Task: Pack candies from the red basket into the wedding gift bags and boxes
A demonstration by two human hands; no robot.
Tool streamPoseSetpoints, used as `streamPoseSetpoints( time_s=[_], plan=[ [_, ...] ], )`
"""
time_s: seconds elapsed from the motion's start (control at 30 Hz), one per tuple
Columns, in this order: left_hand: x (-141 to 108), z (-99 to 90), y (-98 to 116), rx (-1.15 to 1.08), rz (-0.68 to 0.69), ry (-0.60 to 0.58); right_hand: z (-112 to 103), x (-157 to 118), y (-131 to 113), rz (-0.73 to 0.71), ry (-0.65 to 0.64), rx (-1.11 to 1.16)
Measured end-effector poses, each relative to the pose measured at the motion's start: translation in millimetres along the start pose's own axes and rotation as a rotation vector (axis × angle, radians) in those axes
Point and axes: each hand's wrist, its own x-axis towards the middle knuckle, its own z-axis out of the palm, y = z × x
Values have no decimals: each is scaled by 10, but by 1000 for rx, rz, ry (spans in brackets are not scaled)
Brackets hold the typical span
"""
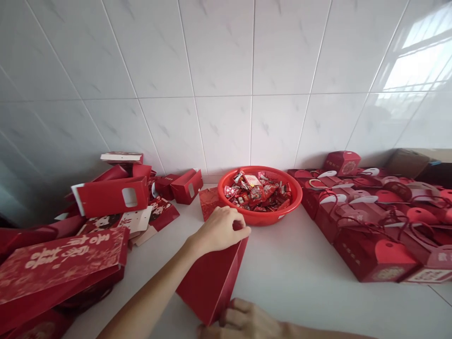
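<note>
Both hands on/at a red box (pixel 208 282), white counter (pixel 289 263), just short of the basket (pixel 261 217) of sweets (pixel 263 193).

Head view: L hand (pixel 222 228) has thumb & index nearly together, apparently pinching the box's far top edge. R hand (pixel 247 321) curls its fingers at the near lower end; blurry, so can't tell if it grips. Risk, imo: thin card might crease if L squeezes too hard; a shove fwd could bump the basket & spill sweets.
</note>
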Motion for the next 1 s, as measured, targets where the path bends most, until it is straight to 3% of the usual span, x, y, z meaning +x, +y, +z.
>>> streamPoseSetpoints(
  time_s=[0.13,0.27,0.47,0.63,0.8,1.0],
  plan=[
    [49,-8,125,-145,204,-103,45,-66,76,-38,-68,-110],
    [4,19,197,-177,376,-194,16,-74,144,32,81,-222],
    [-47,-17,88,-400,500,-31,-328,27,124,34,112,-69],
    [-39,-74,-28,-787,500,-10,-454,104,160,65,287,15],
    [-48,-8,25,-952,430,-109,-498,115,262,239,315,29],
    [-125,-10,92,-1074,390,-180,-498,-18,450,699,411,299]
  ],
)
